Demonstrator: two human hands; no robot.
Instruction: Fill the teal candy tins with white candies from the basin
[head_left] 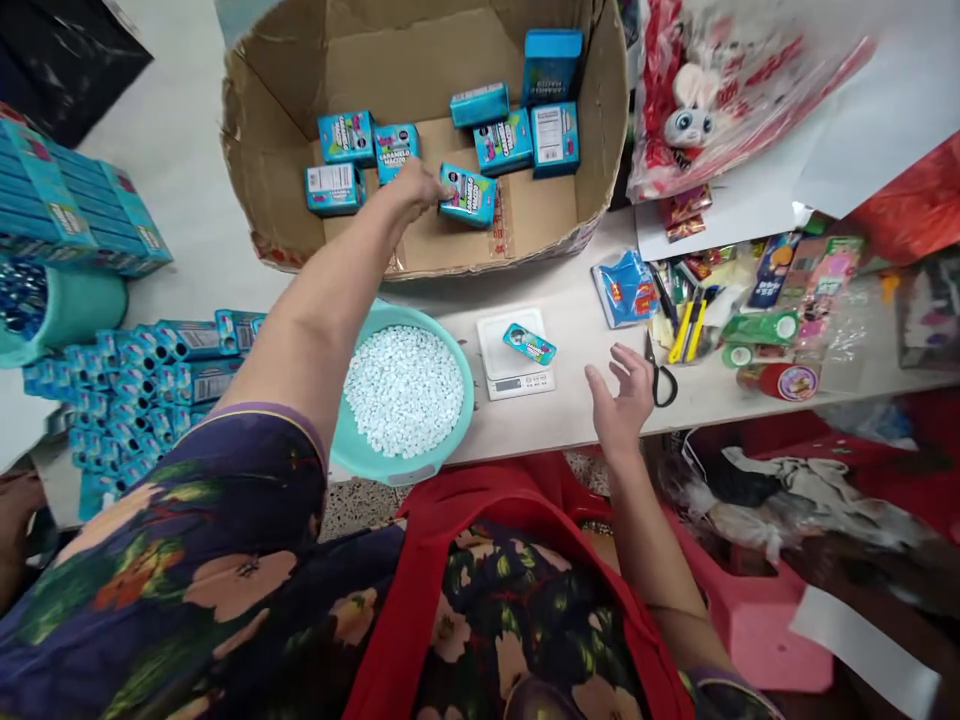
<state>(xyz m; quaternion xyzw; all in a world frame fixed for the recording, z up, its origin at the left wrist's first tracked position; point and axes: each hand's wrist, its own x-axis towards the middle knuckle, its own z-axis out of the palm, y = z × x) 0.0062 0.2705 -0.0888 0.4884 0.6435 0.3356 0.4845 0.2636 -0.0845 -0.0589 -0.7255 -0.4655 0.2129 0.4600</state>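
My left hand (417,188) reaches into a big cardboard box (270,150) and its fingers close on a small blue candy box (469,195) at the box floor. Several more blue boxes (517,125) lie inside. My right hand (624,395) hovers open, fingers spread, above the white table edge, holding nothing. Just left of it a white kitchen scale (504,372) carries a small blue tin (529,344). A teal bowl (360,460) full of white candies (405,388) sits under my left forearm.
Stacks of flat blue cartons (67,200) and loose blue packs (142,385) lie at the left. Scissors (660,375), a yellow cutter (686,330), tape rolls (765,328) and wrappers crowd the right of the table. A plush toy in plastic (694,110) lies behind.
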